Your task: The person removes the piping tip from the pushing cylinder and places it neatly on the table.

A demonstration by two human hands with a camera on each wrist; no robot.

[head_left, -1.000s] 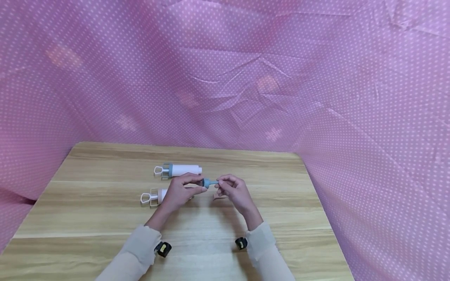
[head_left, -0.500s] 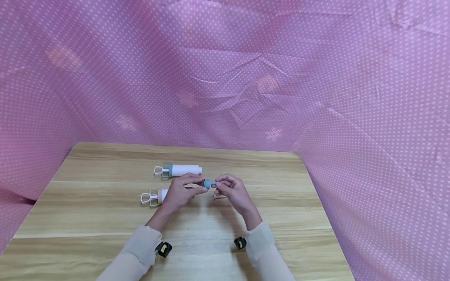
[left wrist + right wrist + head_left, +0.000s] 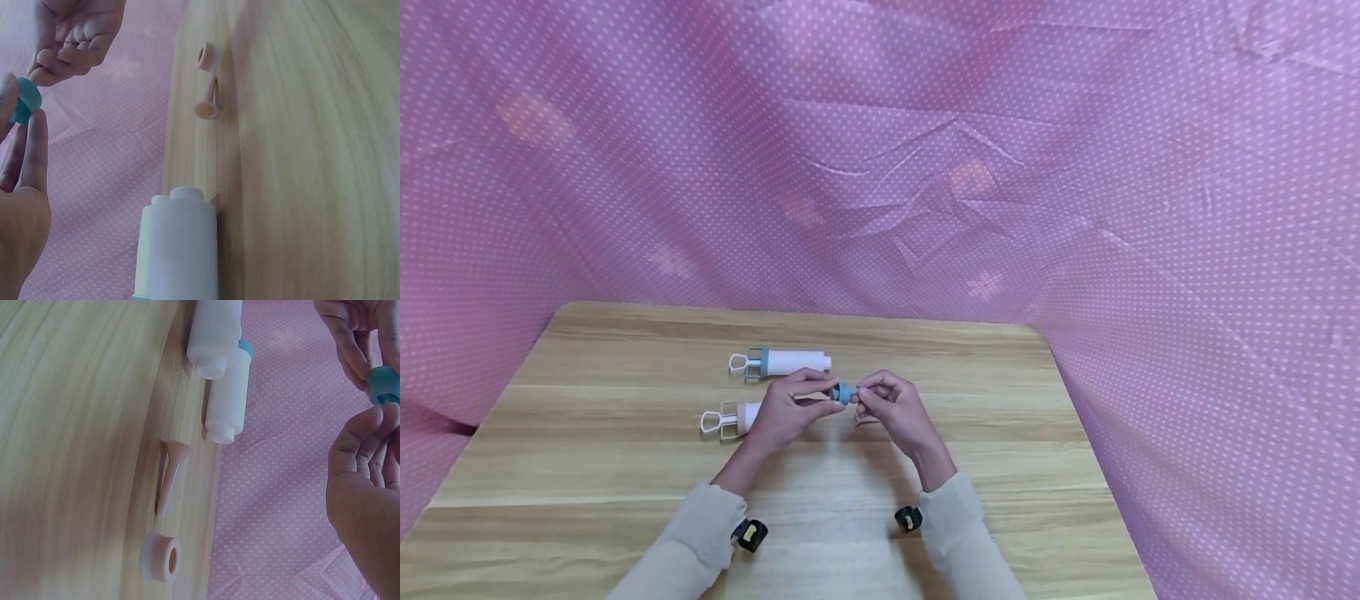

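Observation:
Between thumb and fingertips, my left hand (image 3: 786, 408) pinches a small blue-teal cap (image 3: 844, 393) above the table. My right hand (image 3: 898, 412) faces it from the right, thumb and index finger pinching a short blue stem at the cap's right side; the fingertips cover most of the stem. In the right wrist view the cap (image 3: 383, 384) shows an opening towards the right fingertips. Below the hands lie a pale pink flared nozzle (image 3: 173, 469) and a pink ring cap (image 3: 161, 557), apart from each other.
A white syringe-like tube with a blue collar (image 3: 793, 362) and looped handle lies behind the left hand. Another with a pink collar (image 3: 747, 417) lies nearer, partly hidden by that hand. The wooden table (image 3: 820, 533) meets a pink dotted curtain (image 3: 880, 208) at the back.
My right hand has edged left towards the cap, and less of the blue stem shows between the hands. The left hand stays nearly still; the blue piece looks slightly turned.

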